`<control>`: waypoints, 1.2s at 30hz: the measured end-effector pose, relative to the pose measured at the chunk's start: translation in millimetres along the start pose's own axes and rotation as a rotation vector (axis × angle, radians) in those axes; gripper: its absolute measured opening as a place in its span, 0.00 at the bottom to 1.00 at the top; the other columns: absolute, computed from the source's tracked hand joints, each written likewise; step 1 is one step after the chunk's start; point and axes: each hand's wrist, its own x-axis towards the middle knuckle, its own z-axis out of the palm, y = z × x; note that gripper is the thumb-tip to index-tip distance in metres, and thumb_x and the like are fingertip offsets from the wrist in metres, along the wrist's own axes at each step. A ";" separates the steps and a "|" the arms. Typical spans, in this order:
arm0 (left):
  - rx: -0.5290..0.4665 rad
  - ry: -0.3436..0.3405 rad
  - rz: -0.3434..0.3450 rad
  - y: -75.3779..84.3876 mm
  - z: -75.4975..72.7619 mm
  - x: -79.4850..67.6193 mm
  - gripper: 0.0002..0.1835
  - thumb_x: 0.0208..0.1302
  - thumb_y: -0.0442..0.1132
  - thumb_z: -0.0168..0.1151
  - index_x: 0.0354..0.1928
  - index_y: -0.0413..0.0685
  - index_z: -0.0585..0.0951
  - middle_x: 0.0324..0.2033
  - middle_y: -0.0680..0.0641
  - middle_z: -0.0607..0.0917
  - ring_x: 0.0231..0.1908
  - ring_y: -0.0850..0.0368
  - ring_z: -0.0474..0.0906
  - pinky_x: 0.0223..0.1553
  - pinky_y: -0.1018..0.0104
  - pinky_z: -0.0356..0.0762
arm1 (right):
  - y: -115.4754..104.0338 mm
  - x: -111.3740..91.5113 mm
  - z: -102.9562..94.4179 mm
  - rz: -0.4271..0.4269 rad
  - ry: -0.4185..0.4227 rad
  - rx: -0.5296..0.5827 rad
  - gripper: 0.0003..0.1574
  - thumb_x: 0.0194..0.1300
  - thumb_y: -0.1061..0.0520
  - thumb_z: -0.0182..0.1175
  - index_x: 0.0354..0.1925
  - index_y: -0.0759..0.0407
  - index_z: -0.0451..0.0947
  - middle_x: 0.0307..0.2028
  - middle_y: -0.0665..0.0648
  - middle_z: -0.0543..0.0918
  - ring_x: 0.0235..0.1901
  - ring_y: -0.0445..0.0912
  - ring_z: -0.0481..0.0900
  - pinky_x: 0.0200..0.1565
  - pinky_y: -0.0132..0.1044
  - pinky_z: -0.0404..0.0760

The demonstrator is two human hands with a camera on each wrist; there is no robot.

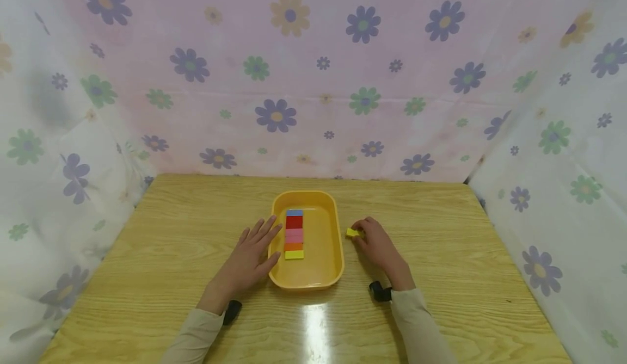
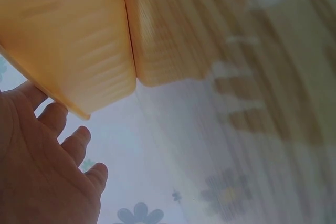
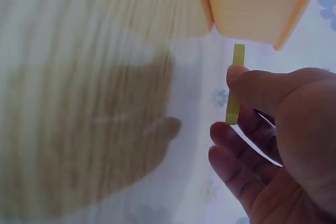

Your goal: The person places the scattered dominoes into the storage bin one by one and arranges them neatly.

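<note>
A yellow-orange plastic tray (image 1: 320, 277) stands on the wooden table. Inside it, along the left side, lies a column of coloured blocks (image 1: 294, 236): blue at the far end, then red, pink, orange and yellow nearest me. My left hand (image 1: 250, 260) rests at the tray's left rim with its fingers spread and fairly straight; in the left wrist view the fingertips (image 2: 79, 136) show beside the rim. To the right of the tray, my right hand (image 1: 379, 244) pinches a thin yellow block (image 3: 235, 90) between thumb and fingers, above the table.
The wooden table (image 1: 206, 206) stretches out on all sides of the tray. A flower-patterned curtain (image 1: 313, 81) encloses it at the back and both sides. Black straps sit at both wrists. Light glares off the table in front of the tray.
</note>
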 end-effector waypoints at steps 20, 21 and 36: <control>0.000 -0.004 0.018 -1.1 -0.2 1.1 0.35 0.75 0.49 0.57 0.79 0.46 0.61 0.79 0.42 0.57 0.77 0.33 0.50 0.73 0.29 0.44 | -18.4 -29.7 3.0 -0.019 0.239 0.262 0.14 0.62 0.69 0.68 0.48 0.65 0.84 0.42 0.59 0.80 0.42 0.50 0.80 0.48 0.49 0.86; -0.002 -0.004 0.018 -0.9 -0.2 1.1 0.35 0.75 0.49 0.56 0.79 0.46 0.61 0.79 0.42 0.57 0.77 0.33 0.50 0.73 0.29 0.44 | -19.6 -30.7 3.3 -0.027 0.262 0.272 0.14 0.62 0.69 0.69 0.48 0.65 0.85 0.42 0.59 0.81 0.42 0.50 0.80 0.48 0.49 0.87; -0.006 -0.019 0.013 -0.7 -1.6 1.3 0.36 0.75 0.50 0.56 0.79 0.47 0.60 0.80 0.44 0.55 0.78 0.34 0.49 0.74 0.29 0.43 | -66.2 -42.3 13.7 0.004 0.575 0.646 0.23 0.51 0.74 0.75 0.48 0.69 0.84 0.38 0.69 0.85 0.36 0.46 0.85 0.39 0.32 0.88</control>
